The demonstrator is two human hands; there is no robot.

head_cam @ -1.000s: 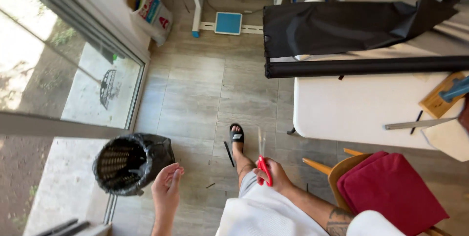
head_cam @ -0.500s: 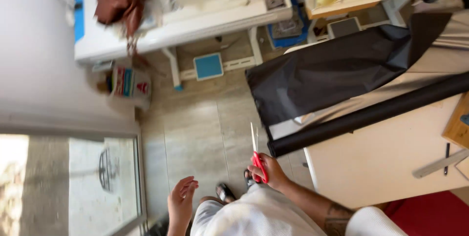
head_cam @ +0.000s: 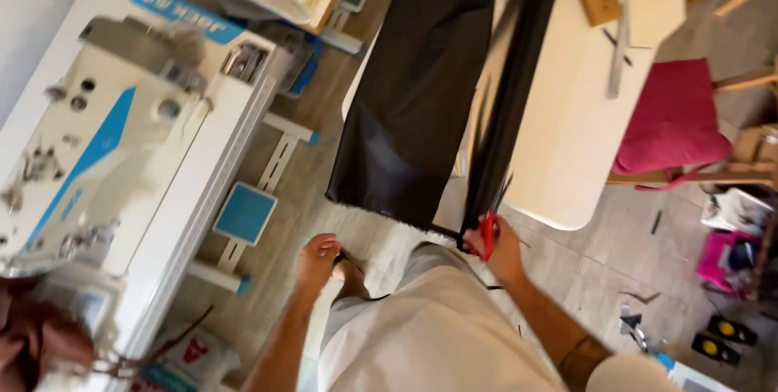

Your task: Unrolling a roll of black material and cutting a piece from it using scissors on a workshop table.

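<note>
My right hand (head_cam: 501, 248) grips red-handled scissors (head_cam: 489, 228), their blades pointing up toward a dark roll of fabric (head_cam: 510, 92) lying along the white table (head_cam: 567, 132). A sheet of black fabric (head_cam: 417, 92) hangs off the table's edge just left of that hand. My left hand (head_cam: 316, 261) is lowered in front of my body, fingers loosely apart, holding nothing. Light trousers cover my legs, and one foot in a black sandal (head_cam: 350, 266) shows beside the left hand.
A white and blue sewing machine (head_cam: 105, 141) on its stand with a blue pedal (head_cam: 245, 212) fills the left. A chair with a red cushion (head_cam: 673, 120) stands right of the table. A ruler (head_cam: 617, 55) lies on the table. Clutter sits on the floor at right.
The view has swung around: the sewing machine now fills the left and the table tilts upward. My right hand with the scissors has come close to the end of the fabric roll.
</note>
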